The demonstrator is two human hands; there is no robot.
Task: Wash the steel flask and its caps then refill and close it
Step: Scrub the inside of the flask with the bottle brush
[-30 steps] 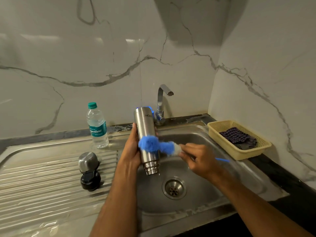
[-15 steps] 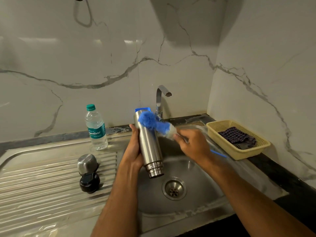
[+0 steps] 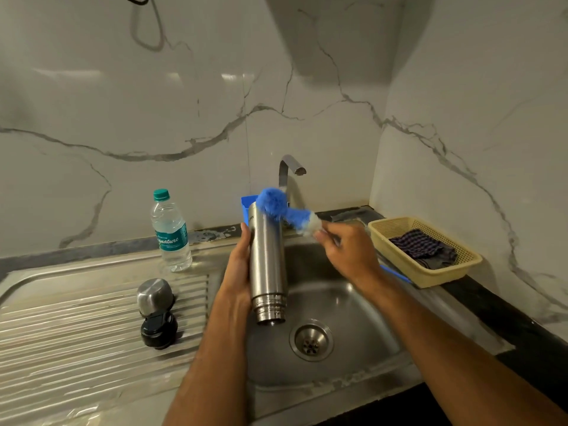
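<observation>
My left hand (image 3: 238,272) grips the steel flask (image 3: 266,262) upside down over the sink basin (image 3: 347,305), its open mouth pointing down near the drain (image 3: 311,339). My right hand (image 3: 347,250) holds the handle of a blue and white bottle brush (image 3: 281,210). The brush's blue head rests against the flask's base at the top. On the ribbed drainboard (image 3: 76,327) to the left stand the steel cap (image 3: 153,295) and, in front of it, the black inner cap (image 3: 159,330).
A plastic water bottle (image 3: 170,232) with a green cap stands at the back of the drainboard. The tap (image 3: 287,173) rises behind the flask, beside a blue container (image 3: 247,206). A yellow basket (image 3: 424,250) with cloth sits on the right counter.
The brush has slid from the flask's lower body up to its base at the top. My right hand rose with it. The flask stayed inverted in my left hand.
</observation>
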